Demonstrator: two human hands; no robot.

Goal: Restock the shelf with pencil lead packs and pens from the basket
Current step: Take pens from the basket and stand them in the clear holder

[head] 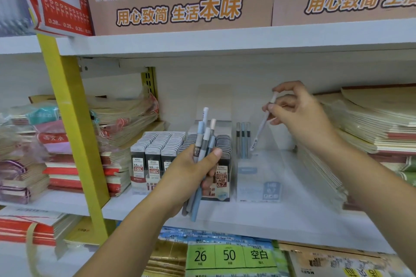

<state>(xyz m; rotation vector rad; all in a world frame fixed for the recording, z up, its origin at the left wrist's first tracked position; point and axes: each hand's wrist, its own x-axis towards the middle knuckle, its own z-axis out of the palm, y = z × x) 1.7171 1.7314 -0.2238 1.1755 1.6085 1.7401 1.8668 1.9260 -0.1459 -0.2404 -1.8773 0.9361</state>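
Left hand [188, 171]: fingers and thumb curled around a bundle of slim blue, grey and white plastic pens [203, 141], held near upright in front of the shelf, caps upward.
Right hand [299, 114]: thumb and fingertips pinch a single pale white pen [259, 130] near its upper end; the pen is tilted, lower tip pointing down into the box.
Clear plastic display box [254, 177]: stands on the shelf just right of the lead packs, below the right hand.
Standing pens [242, 139]: three grey and blue ones upright at the box's rear left.
Black-and-white pencil lead packs [155, 148]: packed in close rows in a display tray, partly behind the left hand.
White shelf board [247, 216]: carries tray and box.
Stacked notebooks [371, 123]: piled at both sides of the shelf.
Yellow metal upright [69, 119]: at left.
Brown cardboard cartons [180, 7]: on the board above.
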